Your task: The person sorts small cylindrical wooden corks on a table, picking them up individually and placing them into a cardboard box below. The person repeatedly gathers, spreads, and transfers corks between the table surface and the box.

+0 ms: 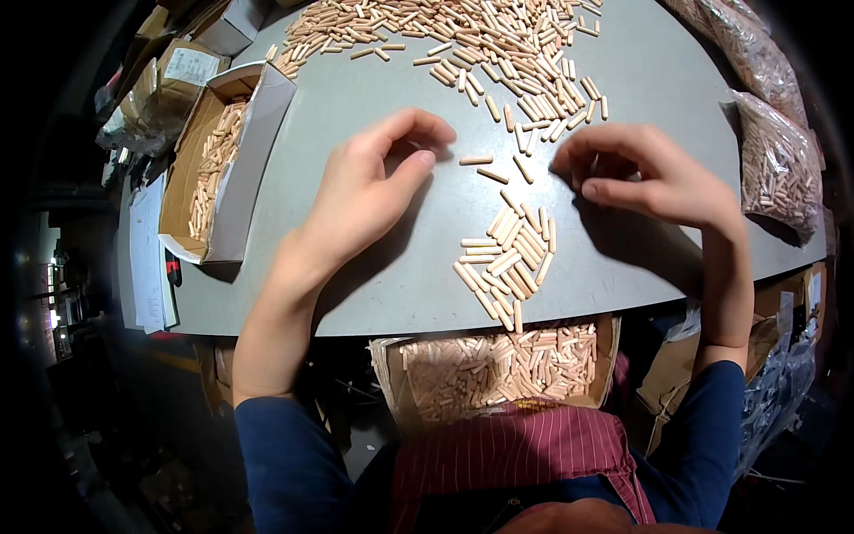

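Lying between the left grip [366, 178] and the right grip [656, 176], and a bit nearer, a small heap of wooden pegs [504, 264] is seen on the tabletop [400, 289]. In both grips, thumb and finger are held apart, and no peg can be seen in them. Lots of pegs are already held in the open box [386, 378], on the near side of both grips. Much seems left: the small heap and a big heap [511, 40] beyond both grips are found out on the tabletop.

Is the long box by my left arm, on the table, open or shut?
Open: nothing covers the top of the long box, and wooden pegs show inside.
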### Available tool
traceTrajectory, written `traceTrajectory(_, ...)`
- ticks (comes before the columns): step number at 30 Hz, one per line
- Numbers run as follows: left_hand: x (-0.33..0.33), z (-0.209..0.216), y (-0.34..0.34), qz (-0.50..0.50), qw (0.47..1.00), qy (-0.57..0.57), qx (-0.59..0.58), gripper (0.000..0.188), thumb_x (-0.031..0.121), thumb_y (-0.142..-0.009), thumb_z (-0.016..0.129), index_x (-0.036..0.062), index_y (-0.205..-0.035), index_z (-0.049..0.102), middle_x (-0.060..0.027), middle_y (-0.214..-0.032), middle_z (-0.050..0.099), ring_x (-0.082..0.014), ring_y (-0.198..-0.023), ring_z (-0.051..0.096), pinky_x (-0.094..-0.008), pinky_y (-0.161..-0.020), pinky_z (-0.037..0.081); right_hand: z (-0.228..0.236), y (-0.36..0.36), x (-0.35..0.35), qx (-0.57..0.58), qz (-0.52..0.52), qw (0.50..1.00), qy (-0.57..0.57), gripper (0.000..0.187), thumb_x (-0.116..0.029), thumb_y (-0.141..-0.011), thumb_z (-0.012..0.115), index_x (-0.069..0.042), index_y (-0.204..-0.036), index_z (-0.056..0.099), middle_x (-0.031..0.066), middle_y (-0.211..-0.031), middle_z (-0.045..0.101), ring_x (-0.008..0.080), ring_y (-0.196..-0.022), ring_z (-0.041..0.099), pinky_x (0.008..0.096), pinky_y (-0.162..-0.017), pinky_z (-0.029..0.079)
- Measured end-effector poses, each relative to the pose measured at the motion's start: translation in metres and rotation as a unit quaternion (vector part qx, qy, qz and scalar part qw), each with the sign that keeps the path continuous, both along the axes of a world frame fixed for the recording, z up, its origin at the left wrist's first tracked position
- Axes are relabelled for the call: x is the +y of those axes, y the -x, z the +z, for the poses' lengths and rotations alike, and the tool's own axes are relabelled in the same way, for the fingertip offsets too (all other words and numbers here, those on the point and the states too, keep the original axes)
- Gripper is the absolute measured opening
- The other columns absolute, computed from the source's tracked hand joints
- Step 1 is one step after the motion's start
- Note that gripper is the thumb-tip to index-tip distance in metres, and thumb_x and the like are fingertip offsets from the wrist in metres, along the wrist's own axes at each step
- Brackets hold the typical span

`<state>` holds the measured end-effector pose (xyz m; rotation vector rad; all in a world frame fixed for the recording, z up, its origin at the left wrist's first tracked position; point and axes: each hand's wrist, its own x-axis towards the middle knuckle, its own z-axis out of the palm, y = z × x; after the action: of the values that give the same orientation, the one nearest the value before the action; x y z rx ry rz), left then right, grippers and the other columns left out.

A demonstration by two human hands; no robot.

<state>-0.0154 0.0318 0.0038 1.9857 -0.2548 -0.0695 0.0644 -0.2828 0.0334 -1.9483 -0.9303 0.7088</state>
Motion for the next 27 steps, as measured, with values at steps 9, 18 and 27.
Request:
traceTrajectory(9, -0.023, -0.002, 0.003, -0.130, 0.965, -0.143, -0.175, 0.029, -0.003, -0.085, 0.070, 0.0020, -0.114, 0.073, -0.0122, -0.101, 0.069, -0.0245, -0.091, 0.069, -0.0339, -0.076, 0.054, -0.018, 0.009, 0.018, -0.060, 0.068, 0.995, -0.047, 0.033, -0.002, -0.085, 0.068, 0.000, -0.117, 0.067, 0.0074, -0.091, 0.067, 0.0177, -0.080, 0.062, 0.0323, -0.071, 0.051)
traceTrajectory(18, -0.028, 0.023, 0.032, -0.447, 0.884, -0.047, 0.131, 0.025, 0.001, -0.083, 0.074, 0.0017, -0.108, 0.077, -0.0120, -0.095, 0.076, -0.0291, -0.075, 0.071, -0.0341, -0.067, 0.057, -0.015, 0.027, 0.016, 0.113, 0.365, 0.924, -0.020, 0.034, -0.003, -0.087, 0.072, 0.002, -0.121, 0.072, 0.0087, -0.088, 0.072, 0.0172, -0.073, 0.067, 0.0315, -0.064, 0.055)
traceTrajectory(27, -0.016, -0.001, 0.006, -0.062, 0.980, 0.174, 0.074, 0.034, 0.016, -0.102, 0.063, -0.0024, -0.130, 0.069, -0.0109, -0.107, 0.075, -0.0188, -0.101, 0.072, -0.0308, -0.096, 0.056, -0.015, -0.022, -0.008, -0.004, -0.177, 0.967, -0.181, 0.027, -0.008, -0.103, 0.061, -0.005, -0.130, 0.064, 0.0119, -0.124, 0.068, 0.0156, -0.112, 0.066, 0.0317, -0.094, 0.055)
